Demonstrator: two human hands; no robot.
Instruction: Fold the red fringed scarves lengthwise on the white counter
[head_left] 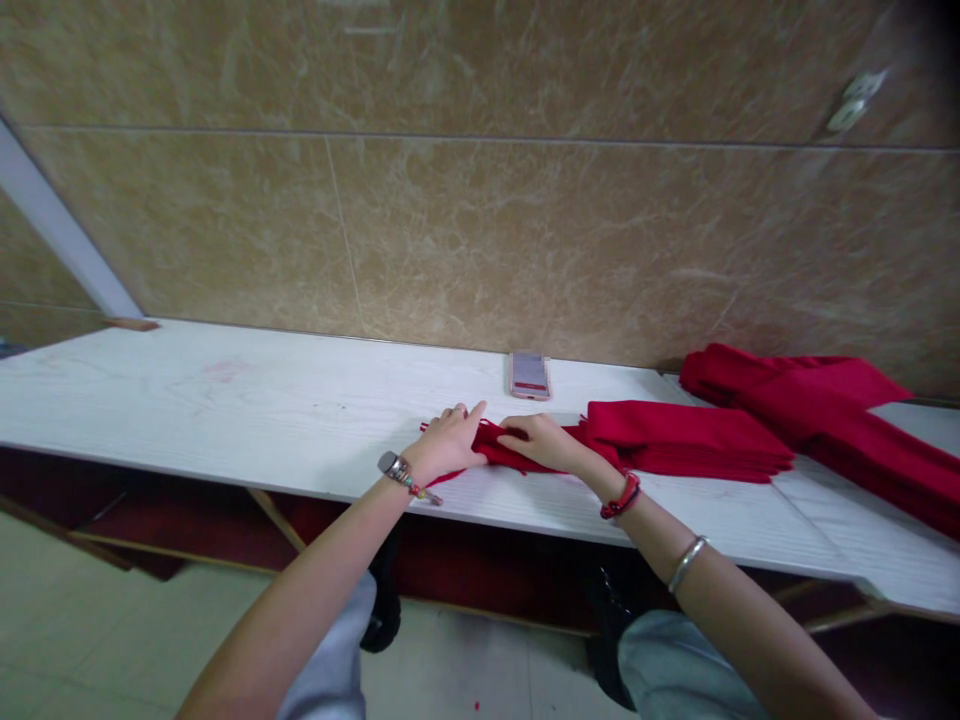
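Observation:
A red scarf [512, 456] with fringe at its left end lies lengthwise on the white table, near the front edge. Over its fringed end rests my left hand [450, 444], palm down, thumb spread away from the fingers. A little to the right, my right hand [546, 442] has curled fingers closed on the red cloth. The two hands are a short distance apart. Just right of my right hand is a neat pile of folded red cloth [686, 438], its layers showing at the right end. My right forearm partly covers where scarf and pile meet.
A phone [529, 376] lies behind my hands. More red cloth [810, 395] is heaped at the right, against the tan marbled wall [525, 240]. The white tabletop [225, 400] runs left, with dark red shelves [480, 570] below. A socket [856, 100] is on the wall.

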